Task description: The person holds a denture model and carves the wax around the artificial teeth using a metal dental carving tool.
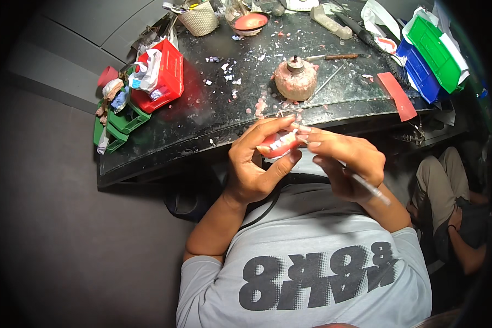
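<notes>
My left hand is wrapped around a denture with a pink wax base and white teeth, held just off the front edge of the bench. Thumb and fingers grip it from both sides and cover part of it. In my right hand is a slim, light-coloured hand tool, gripped like a pen. Its back end sticks out below the palm, while its working tip is at the teeth, mostly hidden by my fingertips. Whether the tip touches the teeth I cannot tell.
A wax-spattered burner stands on the dark bench, beside a wooden-handled wax knife and a thin metal rod. A pink wax sheet overhangs the edge. Red, green and blue bins flank it. Another person's legs are at right.
</notes>
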Motion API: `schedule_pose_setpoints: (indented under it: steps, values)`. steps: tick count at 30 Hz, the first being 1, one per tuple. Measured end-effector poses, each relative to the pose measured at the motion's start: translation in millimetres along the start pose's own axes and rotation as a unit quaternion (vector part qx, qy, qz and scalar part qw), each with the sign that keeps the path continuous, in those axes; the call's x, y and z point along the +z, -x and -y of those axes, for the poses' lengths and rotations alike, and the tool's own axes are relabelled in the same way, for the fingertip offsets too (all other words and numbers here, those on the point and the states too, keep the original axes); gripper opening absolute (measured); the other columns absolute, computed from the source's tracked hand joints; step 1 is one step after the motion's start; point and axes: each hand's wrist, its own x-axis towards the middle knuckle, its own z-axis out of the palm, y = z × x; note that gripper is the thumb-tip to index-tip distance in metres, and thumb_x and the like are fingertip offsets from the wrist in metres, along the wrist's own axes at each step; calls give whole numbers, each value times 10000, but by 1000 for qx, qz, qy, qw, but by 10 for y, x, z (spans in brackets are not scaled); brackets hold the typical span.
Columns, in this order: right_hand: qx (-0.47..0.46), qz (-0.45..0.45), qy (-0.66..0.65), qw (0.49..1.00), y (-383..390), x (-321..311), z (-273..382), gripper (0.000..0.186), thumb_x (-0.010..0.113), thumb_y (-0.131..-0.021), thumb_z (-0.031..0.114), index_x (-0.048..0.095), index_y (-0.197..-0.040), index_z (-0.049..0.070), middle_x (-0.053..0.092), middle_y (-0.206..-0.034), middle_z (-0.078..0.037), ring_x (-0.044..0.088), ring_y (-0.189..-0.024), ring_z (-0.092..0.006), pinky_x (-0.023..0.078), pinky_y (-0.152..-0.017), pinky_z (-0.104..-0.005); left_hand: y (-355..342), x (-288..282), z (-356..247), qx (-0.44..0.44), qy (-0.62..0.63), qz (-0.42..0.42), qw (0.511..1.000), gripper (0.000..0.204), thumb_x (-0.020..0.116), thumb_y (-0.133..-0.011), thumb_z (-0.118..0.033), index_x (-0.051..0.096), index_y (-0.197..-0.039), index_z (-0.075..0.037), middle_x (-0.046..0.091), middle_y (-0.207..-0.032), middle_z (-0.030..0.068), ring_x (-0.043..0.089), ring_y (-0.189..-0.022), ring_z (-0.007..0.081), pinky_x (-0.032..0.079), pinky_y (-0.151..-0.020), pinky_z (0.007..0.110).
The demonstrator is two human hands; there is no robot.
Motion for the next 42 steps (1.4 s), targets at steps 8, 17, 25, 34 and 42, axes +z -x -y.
schedule_pose_setpoints:
  steps: [8,17,25,34,42]
  values:
    - [-38,23,43,998,-2,10,23,283,849,-804,3,786,-1080,-14,770,-1139,-199,789,-985,-312,654,-860,-376,10,-22,23,23,-1,9,1000,487,812,-856,-67,679,-1310,48,721,-1235,199,694,-1148,264,516,-1023,366]
    - [-46,43,44,997,-9,-18,33,305,815,-811,-72,748,-1107,-41,766,-1125,-230,771,-1075,-373,659,-864,-416,2,-13,-25,27,-27,9,999,474,810,-855,-49,685,-1302,50,714,-1244,211,701,-1139,275,529,-1007,361]
    - [-40,35,92,994,-6,9,69,283,830,-841,-17,750,-1109,-57,756,-1137,-242,782,-1021,-334,655,-853,-388,10,35,-37,73,-141,-12,987,446,819,-876,-100,705,-1271,72,700,-1235,221,696,-1114,285,540,-975,372]
    - [-46,46,104,992,21,21,35,310,810,-830,-37,733,-1127,-82,743,-1162,-256,776,-1037,-348,647,-867,-385,11,108,-104,89,-197,-40,976,497,814,-810,33,701,-1293,34,690,-1218,230,733,-1059,292,637,-796,335]
    - [-40,49,93,994,48,8,27,328,803,-808,-55,725,-1124,-92,742,-1155,-251,776,-1028,-349,644,-870,-387,16,80,-94,85,-178,-32,980,480,811,-812,40,704,-1280,37,699,-1204,225,737,-1035,272,627,-806,335]
